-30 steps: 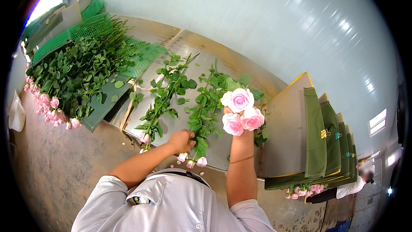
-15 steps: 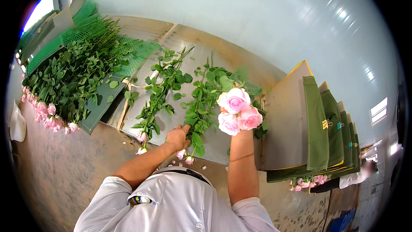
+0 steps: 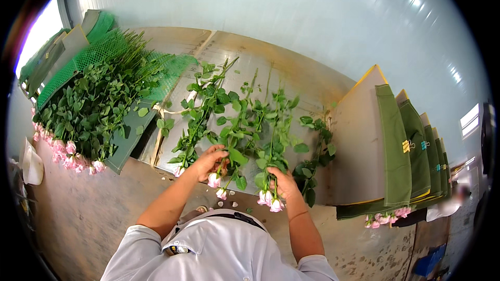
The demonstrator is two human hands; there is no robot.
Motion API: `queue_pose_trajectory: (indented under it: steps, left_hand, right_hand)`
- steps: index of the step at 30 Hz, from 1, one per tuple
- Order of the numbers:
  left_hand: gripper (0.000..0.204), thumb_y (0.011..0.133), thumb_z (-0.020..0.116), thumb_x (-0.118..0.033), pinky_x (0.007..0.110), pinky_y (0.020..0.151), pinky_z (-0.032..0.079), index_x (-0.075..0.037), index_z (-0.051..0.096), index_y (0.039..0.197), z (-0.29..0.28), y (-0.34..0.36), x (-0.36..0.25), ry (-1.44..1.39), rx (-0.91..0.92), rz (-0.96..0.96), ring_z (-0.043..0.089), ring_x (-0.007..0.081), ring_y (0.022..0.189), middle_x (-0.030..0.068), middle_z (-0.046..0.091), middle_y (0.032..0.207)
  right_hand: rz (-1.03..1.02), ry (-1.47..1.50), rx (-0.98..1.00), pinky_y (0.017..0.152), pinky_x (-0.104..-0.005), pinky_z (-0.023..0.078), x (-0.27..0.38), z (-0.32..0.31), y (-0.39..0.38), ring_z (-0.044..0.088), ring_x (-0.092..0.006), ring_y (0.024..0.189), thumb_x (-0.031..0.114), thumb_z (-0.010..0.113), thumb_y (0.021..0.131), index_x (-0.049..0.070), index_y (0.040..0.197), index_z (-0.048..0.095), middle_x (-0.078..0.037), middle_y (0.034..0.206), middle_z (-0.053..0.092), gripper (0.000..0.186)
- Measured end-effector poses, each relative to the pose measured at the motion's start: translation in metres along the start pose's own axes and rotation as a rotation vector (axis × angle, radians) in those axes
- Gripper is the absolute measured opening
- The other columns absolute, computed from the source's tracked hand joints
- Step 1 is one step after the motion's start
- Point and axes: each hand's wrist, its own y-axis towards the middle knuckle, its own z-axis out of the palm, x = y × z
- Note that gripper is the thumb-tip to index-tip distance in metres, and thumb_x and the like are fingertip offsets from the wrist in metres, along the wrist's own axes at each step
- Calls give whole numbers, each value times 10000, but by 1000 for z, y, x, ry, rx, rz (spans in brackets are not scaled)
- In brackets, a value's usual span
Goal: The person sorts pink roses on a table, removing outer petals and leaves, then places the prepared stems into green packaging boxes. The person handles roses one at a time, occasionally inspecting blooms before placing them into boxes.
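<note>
My right hand (image 3: 285,183) is closed round the stems of a few pale pink roses (image 3: 270,201), just above their blooms, which point toward me over the table's near edge. Leafy stems run away from it across the metal table (image 3: 245,57). To its left, my left hand (image 3: 209,163) has its fingers curled about the stems of other roses (image 3: 214,179), partly hidden by leaves. Another row of leafy rose stems (image 3: 200,114) lies left of that hand. A dark green leafy stem (image 3: 319,145) lies at the right.
A big pile of pink roses (image 3: 88,104) rests on green mesh (image 3: 177,67) at the left. Upright boards with green cloth (image 3: 393,145) and clips stand at the right, pink roses (image 3: 388,217) below them. A white bucket (image 3: 32,164) stands far left; another person (image 3: 442,211) is far right.
My right hand has come down from a raised position, and its rose bunch now lies low over the table. My left hand has shifted slightly up and left among the stems.
</note>
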Motion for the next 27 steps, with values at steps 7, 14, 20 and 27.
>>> queue_pose_trajectory:
  steps: [7, 14, 20, 27]
  left_hand:
    - [457, 864, 632, -146, 262, 445, 443, -90, 428, 1269, -31, 1, -1, 401, 96, -48, 587, 160, 558, 68, 603, 733]
    - [468, 870, 619, -187, 261, 484, 424, -87, 447, 1293, -25, -13, 3, 611, 32, 0, 555, 150, 535, 64, 606, 723]
    - [513, 744, 677, -234, 420, 772, 474, -64, 541, 1209, -48, -39, -41, 1487, -403, 783, 582, 327, 928, 179, 592, 982]
    - [543, 690, 685, -212, 399, 699, 502, -42, 557, 1190, -106, -30, -28, 1615, -479, 338, 648, 293, 755, 159, 648, 845]
  right_hand:
    - [71, 178, 1, 422, -238, 356, -24, -14, 0, 436, -100, 519, 100, 662, 812, 82, 947, 570, -11, 760, 557, 164]
    - [-19, 196, 53, 484, -265, 392, -37, -10, 4, 478, -135, 582, 91, 642, 796, 67, 1058, 596, -28, 844, 565, 267]
    - [-81, 178, 27, 544, -275, 414, -33, 20, -11, 495, -133, 679, 79, 644, 778, 94, 1073, 614, -8, 885, 555, 297]
    - [1, 160, 94, 523, -304, 438, -27, 89, -12, 534, -128, 736, 136, 680, 824, 59, 1075, 596, -25, 923, 597, 275]
